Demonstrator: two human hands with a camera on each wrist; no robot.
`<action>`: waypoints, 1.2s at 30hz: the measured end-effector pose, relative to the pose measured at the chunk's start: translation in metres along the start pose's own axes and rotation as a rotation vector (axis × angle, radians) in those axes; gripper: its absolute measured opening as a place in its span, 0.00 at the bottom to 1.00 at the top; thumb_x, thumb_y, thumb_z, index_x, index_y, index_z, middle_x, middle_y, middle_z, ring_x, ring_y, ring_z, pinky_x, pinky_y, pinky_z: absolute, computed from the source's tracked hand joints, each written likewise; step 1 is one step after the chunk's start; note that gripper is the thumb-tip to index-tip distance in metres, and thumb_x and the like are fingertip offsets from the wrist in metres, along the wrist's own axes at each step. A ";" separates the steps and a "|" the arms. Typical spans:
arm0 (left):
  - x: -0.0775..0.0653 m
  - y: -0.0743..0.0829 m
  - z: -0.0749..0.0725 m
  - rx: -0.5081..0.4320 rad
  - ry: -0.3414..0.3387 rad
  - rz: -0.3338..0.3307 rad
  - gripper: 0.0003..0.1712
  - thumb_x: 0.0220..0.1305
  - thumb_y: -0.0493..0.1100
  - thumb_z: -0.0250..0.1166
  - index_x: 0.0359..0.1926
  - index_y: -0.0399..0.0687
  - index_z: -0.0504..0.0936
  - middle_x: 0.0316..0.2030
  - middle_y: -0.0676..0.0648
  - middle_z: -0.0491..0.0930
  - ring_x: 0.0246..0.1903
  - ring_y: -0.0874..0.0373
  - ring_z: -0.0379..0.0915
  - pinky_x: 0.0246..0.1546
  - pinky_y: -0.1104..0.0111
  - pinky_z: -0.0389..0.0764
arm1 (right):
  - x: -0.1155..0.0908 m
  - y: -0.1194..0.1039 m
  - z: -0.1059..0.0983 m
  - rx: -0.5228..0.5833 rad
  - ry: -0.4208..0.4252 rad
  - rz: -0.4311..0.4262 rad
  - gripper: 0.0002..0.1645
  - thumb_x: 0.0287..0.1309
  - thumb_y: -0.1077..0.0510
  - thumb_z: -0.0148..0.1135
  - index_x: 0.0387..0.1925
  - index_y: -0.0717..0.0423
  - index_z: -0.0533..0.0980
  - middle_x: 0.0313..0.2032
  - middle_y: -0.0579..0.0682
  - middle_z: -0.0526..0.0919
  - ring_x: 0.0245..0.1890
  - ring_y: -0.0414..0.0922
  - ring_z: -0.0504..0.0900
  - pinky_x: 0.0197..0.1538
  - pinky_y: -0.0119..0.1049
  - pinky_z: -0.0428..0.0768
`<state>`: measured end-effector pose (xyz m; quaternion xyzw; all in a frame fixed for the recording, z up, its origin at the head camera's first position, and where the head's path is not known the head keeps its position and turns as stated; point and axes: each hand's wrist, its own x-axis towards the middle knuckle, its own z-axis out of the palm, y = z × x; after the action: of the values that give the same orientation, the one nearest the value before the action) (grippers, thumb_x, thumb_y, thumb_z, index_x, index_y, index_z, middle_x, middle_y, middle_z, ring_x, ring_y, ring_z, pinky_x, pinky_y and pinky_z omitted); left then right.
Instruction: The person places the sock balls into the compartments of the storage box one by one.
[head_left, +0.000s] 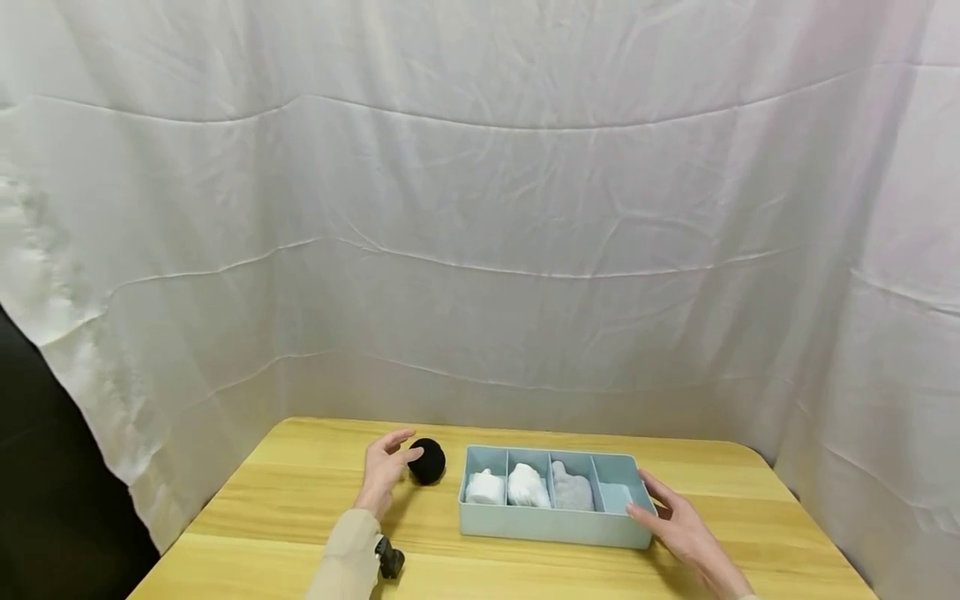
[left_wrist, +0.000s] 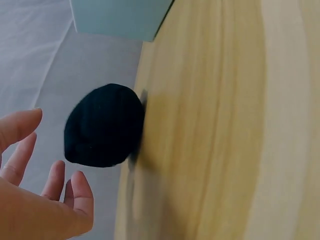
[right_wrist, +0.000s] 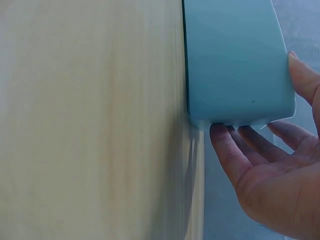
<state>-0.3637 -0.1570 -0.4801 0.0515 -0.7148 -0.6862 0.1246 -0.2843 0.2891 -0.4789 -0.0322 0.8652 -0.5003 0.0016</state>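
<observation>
A round black bundle of rolled cloth, like balled socks (head_left: 427, 462), sits on the table left of the box. My left hand (head_left: 384, 471) is just beside it, fingers loosely bent and spread; in the left wrist view a gap shows between fingertips and bundle (left_wrist: 104, 126). The pale blue divided box (head_left: 555, 525) has several compartments in a row. A white bundle (head_left: 486, 487), another white bundle (head_left: 528, 487) and a grey bundle (head_left: 573, 489) fill the left three; the right one shows its bare floor. My right hand (head_left: 681, 525) holds the box's right end, thumb at the front rim, fingers against the end wall.
Both things stand on a wood-grain table (head_left: 285, 508) with rounded far corners. Pale curtains (head_left: 525, 250) hang behind it and at both sides. A small black device (head_left: 390, 560) is worn at the left wrist, and dark space shows at far left.
</observation>
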 end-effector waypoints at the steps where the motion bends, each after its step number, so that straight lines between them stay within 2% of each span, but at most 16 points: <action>1: 0.001 -0.001 0.001 -0.002 -0.001 -0.009 0.24 0.56 0.32 0.70 0.56 0.37 0.81 0.62 0.35 0.72 0.65 0.38 0.61 0.64 0.48 0.66 | 0.000 0.000 -0.001 -0.002 0.002 0.002 0.47 0.65 0.50 0.63 0.75 0.61 0.52 0.72 0.70 0.54 0.65 0.69 0.66 0.62 0.54 0.73; 12: 0.007 -0.011 0.005 0.051 -0.049 -0.055 0.27 0.56 0.33 0.70 0.58 0.40 0.79 0.63 0.35 0.71 0.67 0.36 0.59 0.66 0.44 0.63 | -0.001 0.001 -0.001 0.012 -0.002 0.015 0.46 0.65 0.51 0.63 0.75 0.60 0.52 0.72 0.70 0.54 0.65 0.69 0.67 0.61 0.53 0.75; 21: 0.011 -0.012 0.007 0.090 -0.128 -0.067 0.30 0.54 0.34 0.71 0.60 0.40 0.78 0.59 0.33 0.75 0.59 0.38 0.70 0.63 0.44 0.68 | -0.001 0.000 0.000 0.031 0.003 -0.010 0.46 0.64 0.53 0.63 0.75 0.62 0.53 0.71 0.71 0.55 0.64 0.68 0.69 0.59 0.49 0.77; 24: 0.012 -0.014 0.006 0.094 -0.156 -0.079 0.30 0.55 0.35 0.71 0.61 0.43 0.77 0.61 0.33 0.73 0.61 0.36 0.68 0.64 0.42 0.65 | -0.002 0.001 0.000 0.040 0.006 -0.001 0.46 0.63 0.53 0.64 0.75 0.61 0.53 0.72 0.70 0.55 0.64 0.67 0.69 0.59 0.49 0.77; 28: 0.014 -0.014 0.008 0.102 -0.184 -0.092 0.30 0.56 0.37 0.71 0.62 0.45 0.77 0.63 0.33 0.71 0.64 0.34 0.64 0.65 0.40 0.62 | -0.003 0.001 0.000 0.027 0.002 0.008 0.47 0.64 0.51 0.64 0.75 0.61 0.52 0.72 0.70 0.55 0.65 0.69 0.67 0.62 0.54 0.74; 32: 0.017 -0.014 0.012 0.109 -0.185 -0.095 0.29 0.56 0.36 0.71 0.60 0.45 0.78 0.61 0.34 0.73 0.61 0.36 0.68 0.63 0.44 0.67 | -0.003 0.000 -0.001 0.016 -0.001 0.011 0.47 0.64 0.50 0.64 0.75 0.61 0.52 0.72 0.71 0.54 0.66 0.70 0.66 0.63 0.56 0.72; 36: 0.019 -0.015 0.013 0.114 -0.200 -0.086 0.27 0.54 0.34 0.72 0.57 0.41 0.79 0.56 0.34 0.77 0.55 0.40 0.73 0.55 0.51 0.76 | -0.002 0.000 -0.001 0.005 0.000 0.005 0.47 0.64 0.50 0.63 0.75 0.61 0.52 0.72 0.71 0.54 0.65 0.70 0.67 0.63 0.56 0.72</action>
<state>-0.3865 -0.1500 -0.4937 0.0203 -0.7585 -0.6510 0.0200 -0.2818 0.2897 -0.4784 -0.0302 0.8641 -0.5023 0.0027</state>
